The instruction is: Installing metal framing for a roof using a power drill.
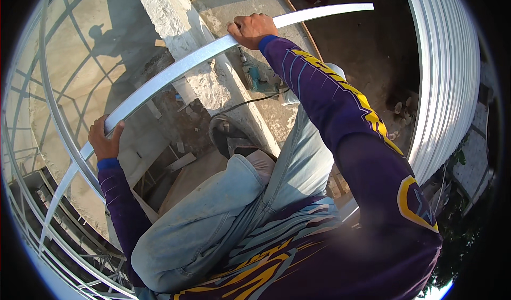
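A long, silvery metal bar [175, 70] stretches across in front of me, from the upper right down to the lower left. Its curve may come partly from the lens. My right hand [253, 29] is closed over the bar near its far right end. Further down its length, my left hand [105, 137] grips it, thumb on the near side. Past the left hand, the bar crosses a metal frame [56, 105]; whether they touch I cannot tell. Below the right hand, a teal power drill [259, 79] with a dark cord rests on a ledge.
My legs straddle a rough concrete wall top [205, 84]. Corrugated metal sheeting [447, 76] rises at the right. Scraps and rubble lie low beside the wall, near my sandalled foot [229, 135]. More metal framing [80, 268] spans the lower left. A sunlit wall carries shadows.
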A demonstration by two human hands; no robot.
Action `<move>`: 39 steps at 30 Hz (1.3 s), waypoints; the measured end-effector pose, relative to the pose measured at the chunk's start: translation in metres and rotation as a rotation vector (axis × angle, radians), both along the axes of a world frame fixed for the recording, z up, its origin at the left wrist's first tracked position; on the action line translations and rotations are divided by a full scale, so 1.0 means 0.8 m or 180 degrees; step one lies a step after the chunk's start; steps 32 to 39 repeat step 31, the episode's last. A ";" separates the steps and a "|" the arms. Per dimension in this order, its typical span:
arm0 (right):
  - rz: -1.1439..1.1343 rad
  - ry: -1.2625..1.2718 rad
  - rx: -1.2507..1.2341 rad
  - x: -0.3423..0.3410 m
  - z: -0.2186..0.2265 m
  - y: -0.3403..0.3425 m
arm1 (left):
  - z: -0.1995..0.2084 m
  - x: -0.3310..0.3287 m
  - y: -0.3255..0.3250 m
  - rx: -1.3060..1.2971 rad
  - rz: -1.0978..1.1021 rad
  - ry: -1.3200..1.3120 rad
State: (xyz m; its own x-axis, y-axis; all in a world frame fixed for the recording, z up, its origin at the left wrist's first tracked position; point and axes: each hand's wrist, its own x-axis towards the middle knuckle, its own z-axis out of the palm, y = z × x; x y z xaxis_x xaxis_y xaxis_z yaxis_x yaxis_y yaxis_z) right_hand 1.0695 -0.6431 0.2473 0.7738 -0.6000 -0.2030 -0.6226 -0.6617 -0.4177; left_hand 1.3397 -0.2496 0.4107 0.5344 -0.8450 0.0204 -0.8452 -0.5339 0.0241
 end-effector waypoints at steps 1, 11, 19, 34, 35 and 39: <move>0.0026 -0.0032 -0.0035 -0.001 -0.002 0.000 | 0.001 -0.001 -0.001 -0.0020 0.0005 -0.0014; 0.0021 -0.0315 0.0101 -0.003 -0.019 0.001 | 0.001 0.000 -0.006 0.0066 0.0030 0.0114; -0.0872 -0.2189 0.2037 -0.055 0.041 0.073 | 0.029 0.005 0.000 0.0346 0.0302 0.0016; -0.0792 -0.0795 0.4028 -0.029 -0.073 0.153 | 0.013 0.004 -0.012 0.0508 0.0303 0.0054; -0.0792 -0.0795 0.4028 -0.029 -0.073 0.153 | 0.013 0.004 -0.012 0.0508 0.0303 0.0054; -0.0792 -0.0795 0.4028 -0.029 -0.073 0.153 | 0.013 0.004 -0.012 0.0508 0.0303 0.0054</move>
